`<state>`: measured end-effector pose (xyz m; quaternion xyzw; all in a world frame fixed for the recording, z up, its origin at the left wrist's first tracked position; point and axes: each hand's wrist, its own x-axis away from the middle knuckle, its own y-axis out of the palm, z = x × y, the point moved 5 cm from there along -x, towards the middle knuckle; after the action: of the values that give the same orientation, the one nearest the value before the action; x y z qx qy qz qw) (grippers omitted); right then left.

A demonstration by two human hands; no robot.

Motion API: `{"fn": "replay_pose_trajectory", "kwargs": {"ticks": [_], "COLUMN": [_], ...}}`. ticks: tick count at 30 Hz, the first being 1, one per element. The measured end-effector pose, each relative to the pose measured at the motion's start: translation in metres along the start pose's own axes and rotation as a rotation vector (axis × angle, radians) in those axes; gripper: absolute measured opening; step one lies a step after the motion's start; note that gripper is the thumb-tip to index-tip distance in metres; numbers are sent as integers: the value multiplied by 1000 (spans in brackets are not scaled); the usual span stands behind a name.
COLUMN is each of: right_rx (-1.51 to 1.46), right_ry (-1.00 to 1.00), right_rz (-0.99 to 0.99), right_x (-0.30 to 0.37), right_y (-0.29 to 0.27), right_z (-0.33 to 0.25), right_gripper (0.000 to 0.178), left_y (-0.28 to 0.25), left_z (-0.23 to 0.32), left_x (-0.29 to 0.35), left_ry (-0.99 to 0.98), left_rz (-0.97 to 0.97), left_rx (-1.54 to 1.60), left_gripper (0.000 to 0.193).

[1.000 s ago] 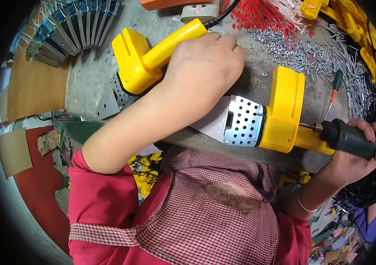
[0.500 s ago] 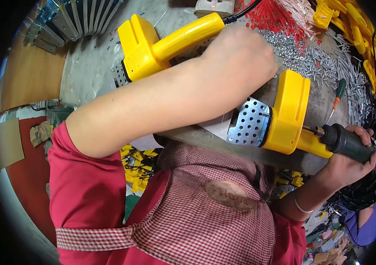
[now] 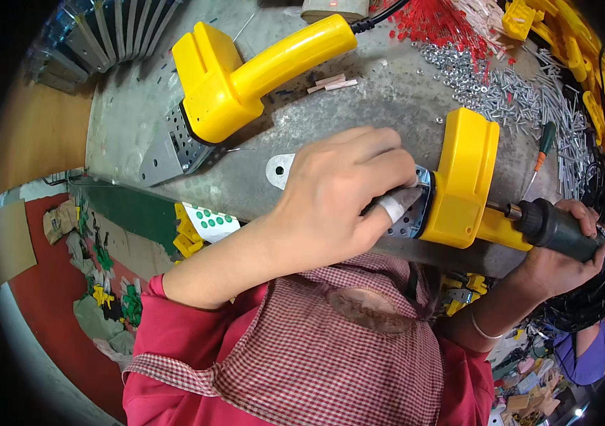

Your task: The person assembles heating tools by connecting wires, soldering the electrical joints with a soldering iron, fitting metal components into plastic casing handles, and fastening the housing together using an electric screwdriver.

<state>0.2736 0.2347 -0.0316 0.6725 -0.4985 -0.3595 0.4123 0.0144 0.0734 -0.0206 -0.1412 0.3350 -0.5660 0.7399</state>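
Observation:
My left hand (image 3: 345,192) is closed over the perforated metal guard of a tool with a yellow plastic housing (image 3: 462,188). Its thumb, wrapped in a white band, and fingertips are pinched at the guard next to the housing; whatever sits between them is hidden. A pale metal plate with a hole (image 3: 279,171) sticks out beyond the knuckles. In my right hand (image 3: 547,273) is a dark electric screwdriver (image 3: 562,231), its bit pointing left at the housing's side, in front of the yellow handle. A second yellow-handled tool (image 3: 221,92) lies further left on the bench.
Loose nuts (image 3: 451,74) and screws (image 3: 565,106) are heaped at the back right, beside red wire pieces (image 3: 434,32). A hand screwdriver (image 3: 545,142) lies near them. Yellow housings (image 3: 576,42) pile along the right rim. Metal plates (image 3: 121,32) stand at back left.
My left hand has come back from near the pile of nuts, down and left to the metal guard. The right hand and electric screwdriver have stayed put.

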Motion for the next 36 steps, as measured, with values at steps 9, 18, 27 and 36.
{"fn": "replay_pose_trajectory", "kwargs": {"ticks": [9,18,27,36], "right_rx": [2,-2,52,74], "right_ry": [-5,-2,-59,-88], "right_rz": [56,61,27,7], "right_x": [1,2,1,4], "right_y": [1,13,8,9], "right_z": [4,4,-1,-33], "right_gripper": [33,35,33,39], "left_y": [6,3,7,16], "left_z": [-2,-8,-7,4], "left_x": [5,1,0,-10], "left_ry": [156,13,24,-51], "left_rz": [59,30,27,10], "left_rx": [-74,105,102,184], "left_gripper": [16,19,21,24]}}
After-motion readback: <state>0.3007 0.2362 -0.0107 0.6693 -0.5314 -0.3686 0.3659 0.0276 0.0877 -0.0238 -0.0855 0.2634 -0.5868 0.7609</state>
